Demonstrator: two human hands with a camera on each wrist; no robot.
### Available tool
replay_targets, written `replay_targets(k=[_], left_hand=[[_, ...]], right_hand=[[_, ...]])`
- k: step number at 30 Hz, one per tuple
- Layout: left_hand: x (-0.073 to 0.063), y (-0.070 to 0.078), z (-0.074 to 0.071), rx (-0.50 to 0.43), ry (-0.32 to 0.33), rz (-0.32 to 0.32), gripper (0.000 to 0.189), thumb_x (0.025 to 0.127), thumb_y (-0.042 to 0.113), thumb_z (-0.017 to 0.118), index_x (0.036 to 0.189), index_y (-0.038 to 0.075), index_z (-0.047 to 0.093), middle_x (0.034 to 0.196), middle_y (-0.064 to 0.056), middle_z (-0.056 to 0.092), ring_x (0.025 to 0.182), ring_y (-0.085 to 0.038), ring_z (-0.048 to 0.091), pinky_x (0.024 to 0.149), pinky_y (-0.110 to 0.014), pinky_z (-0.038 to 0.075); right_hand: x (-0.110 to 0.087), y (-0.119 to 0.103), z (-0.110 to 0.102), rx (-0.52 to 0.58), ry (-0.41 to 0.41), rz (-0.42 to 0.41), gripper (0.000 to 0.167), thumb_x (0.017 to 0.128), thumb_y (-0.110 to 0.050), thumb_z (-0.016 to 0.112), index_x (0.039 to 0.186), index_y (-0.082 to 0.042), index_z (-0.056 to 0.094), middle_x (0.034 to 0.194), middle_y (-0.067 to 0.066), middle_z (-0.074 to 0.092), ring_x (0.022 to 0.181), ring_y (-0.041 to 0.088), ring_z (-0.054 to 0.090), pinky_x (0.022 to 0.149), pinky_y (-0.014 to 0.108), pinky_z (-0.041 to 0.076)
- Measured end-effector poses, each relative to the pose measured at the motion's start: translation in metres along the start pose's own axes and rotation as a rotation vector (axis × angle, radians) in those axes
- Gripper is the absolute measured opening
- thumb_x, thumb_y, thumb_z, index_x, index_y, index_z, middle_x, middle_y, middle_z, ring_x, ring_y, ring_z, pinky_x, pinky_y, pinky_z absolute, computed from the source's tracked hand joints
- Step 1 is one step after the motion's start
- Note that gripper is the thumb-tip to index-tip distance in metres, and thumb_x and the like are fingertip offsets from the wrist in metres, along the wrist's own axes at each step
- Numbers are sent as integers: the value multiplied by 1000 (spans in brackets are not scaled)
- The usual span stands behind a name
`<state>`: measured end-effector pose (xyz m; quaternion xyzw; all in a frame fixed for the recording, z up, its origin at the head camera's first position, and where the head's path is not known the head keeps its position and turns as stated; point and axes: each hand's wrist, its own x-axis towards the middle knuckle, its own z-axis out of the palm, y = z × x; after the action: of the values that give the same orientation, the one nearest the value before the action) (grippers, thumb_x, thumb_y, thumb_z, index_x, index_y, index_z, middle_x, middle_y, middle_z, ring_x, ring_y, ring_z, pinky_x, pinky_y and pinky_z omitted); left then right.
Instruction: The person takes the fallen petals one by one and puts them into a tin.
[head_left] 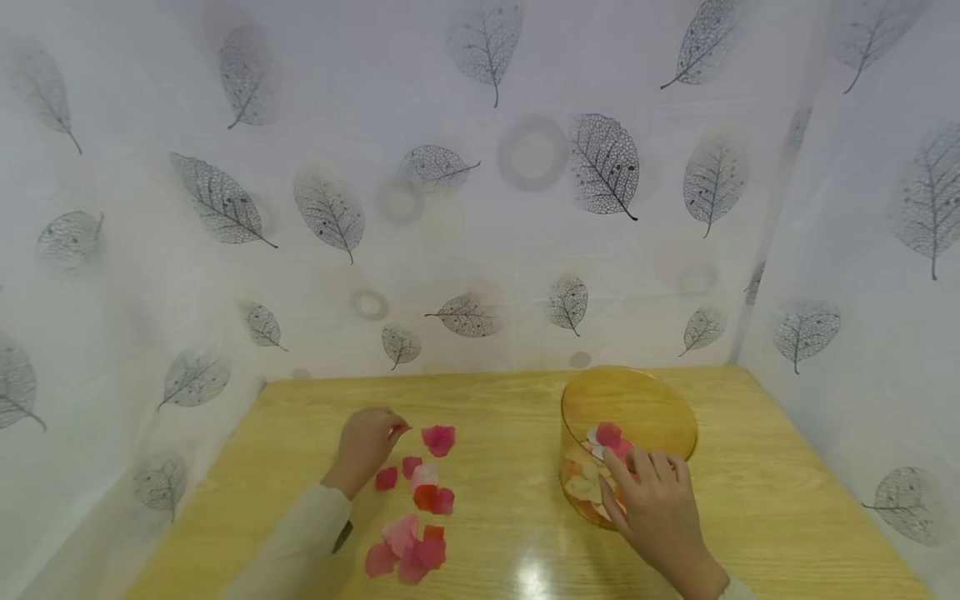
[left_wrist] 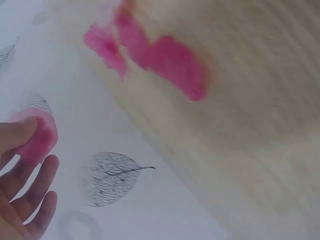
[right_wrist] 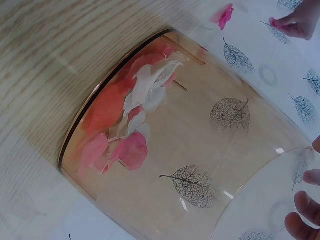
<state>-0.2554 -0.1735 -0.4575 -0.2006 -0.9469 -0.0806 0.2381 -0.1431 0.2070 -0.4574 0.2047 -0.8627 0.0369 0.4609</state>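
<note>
Head view, left hand (head_left: 366,450) pinching pink petal (left_wrist: 45,137), right hand (head_left: 662,508) relaxed beside amber container (head_left: 637,390) of mixed petals (right_wrist: 132,151)

Head: wide, forward-down, yellow wood-grain table (head_left: 510,450) | left wrist: tilted, near, thin pink petals (left_wrist: 175,65) up top | right wrist: tight on see-through amber cylindrical container (right_wrist: 185,140), head's lower right too!

Soft light, one hot spot

You've got muted, fairly even light in your head view, the sheet (head_left: 517,250) washed to grey, and there it is: a white glare low on the table (head_left: 502,467)! Over to your left wrist: the petals (left_wrist: 175,65) smear, the table blurs, and a soft shadow crosses it. Your right wrist runs dimmer, with small white glints on the jar (right_wrist: 200,145).
</note>
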Motion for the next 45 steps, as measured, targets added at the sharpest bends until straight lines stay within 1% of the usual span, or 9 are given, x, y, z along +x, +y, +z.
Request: replay_targets(k=[4,8,14,17,24,29,36,41,45], left_hand=[[13,16,-4,-30,47,42,7,74,18,78,75,13,73,70,1,68,66,-16,62,66,-32,53],[30,39,-10,-66,105,101,8,75,20,78,75,14,73,71,3,69,67,-15,62,68,-31,53],[57,83,-15,-125,201,237,7,75,20,78,75,16,73,75,5,71,70,-12,64,69,-27,53],[67,107,-19,-144,223,289,6,77,22,77,76,17,73,75,6,71,71,-10,64,71,-26,53],[83,159,-28,-146,197,386,8,84,26,71,80,20,73,80,9,71,74,-8,63,75,-24,51],[90,183,-26,-129,190,434,9,83,29,70,81,21,74,80,9,71,76,-7,63,78,-22,51],[100,200,-18,-90,108,449,11,85,33,68,85,23,73,85,12,71,77,-6,62,78,-21,50],[107,204,-15,-54,24,432,14,87,35,65,93,25,72,92,11,70,82,-6,62,80,-22,49],[107,204,-15,-57,-26,419,17,88,33,65,100,24,71,98,9,70,87,-8,63,84,-24,49]], right_hand=[[-1,0,-1,-18,-14,5,51,98,-42,26,96,-10,66,74,5,47,67,23,42,68,43,37],[0,0,0,-19,-18,5,51,98,-42,26,97,-10,66,74,5,47,67,24,43,68,43,38],[-1,2,0,-24,-27,13,51,98,-42,26,97,-10,66,75,5,48,68,24,44,69,43,38],[-1,1,0,-19,-18,10,50,98,-42,27,97,-10,66,74,5,48,67,24,44,69,44,38],[-2,1,-1,-20,-29,14,52,98,-42,26,96,-10,66,74,5,47,67,24,44,69,43,38],[-2,1,-1,-24,-27,7,51,98,-42,27,96,-10,66,74,5,47,67,24,44,69,43,39],[-1,2,-1,-24,-9,2,49,98,-41,29,95,-10,67,74,6,47,66,25,43,68,43,38],[0,2,0,-26,-7,-3,49,98,-41,29,96,-10,67,74,6,47,66,25,44,69,44,38],[-1,3,0,-29,-16,-5,50,98,-42,29,96,-10,67,74,6,47,66,25,45,69,44,39]])
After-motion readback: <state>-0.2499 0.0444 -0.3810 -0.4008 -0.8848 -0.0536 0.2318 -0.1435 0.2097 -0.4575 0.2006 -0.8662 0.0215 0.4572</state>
